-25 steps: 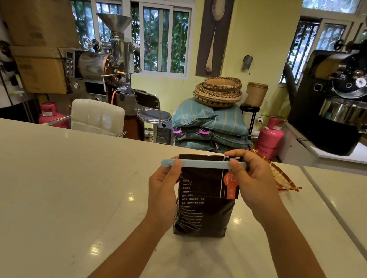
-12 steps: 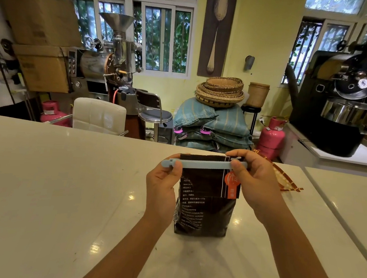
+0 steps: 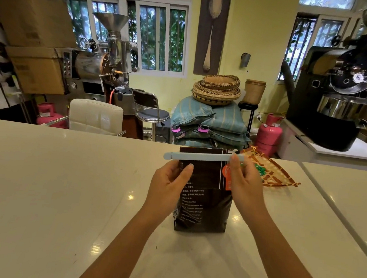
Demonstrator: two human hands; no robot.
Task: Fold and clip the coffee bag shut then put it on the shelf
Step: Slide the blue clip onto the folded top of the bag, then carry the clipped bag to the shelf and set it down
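Head view. Coffee bag [image 3: 203, 204] stands upright on the white table [image 3: 47, 192], mid-scene, its top folded over. Pale blue clip [image 3: 201, 156] lies across the fold, both ends sticking out past the bag's edges.

Your left hand [image 3: 168, 187] steadies the bag's left side just under the clip; thumb in front, fingers behind, lightly closed on the bag. Your right hand [image 3: 244, 183] has its grip clamped on the clip's right end, thumb pressing at the front.

Step in hand, as I judge it: seating the clip.
- Press the right end until it latches; keep the bar level across the fold.
- Hold the left side firm so the bag does not tip away from you.
- Check the fold sits fully inside the clip before you let go.

Hard to make out:
- Whether the latch at the right end has caught; your thumb covers it.
- The back of the fold, and the left fingers behind the bag.
- No shelf for the bag shows clearly; you will have to look round for it.
- A woven fan-shaped item [image 3: 271, 173] lies just beyond your right hand; its far part is cut by your fingers.
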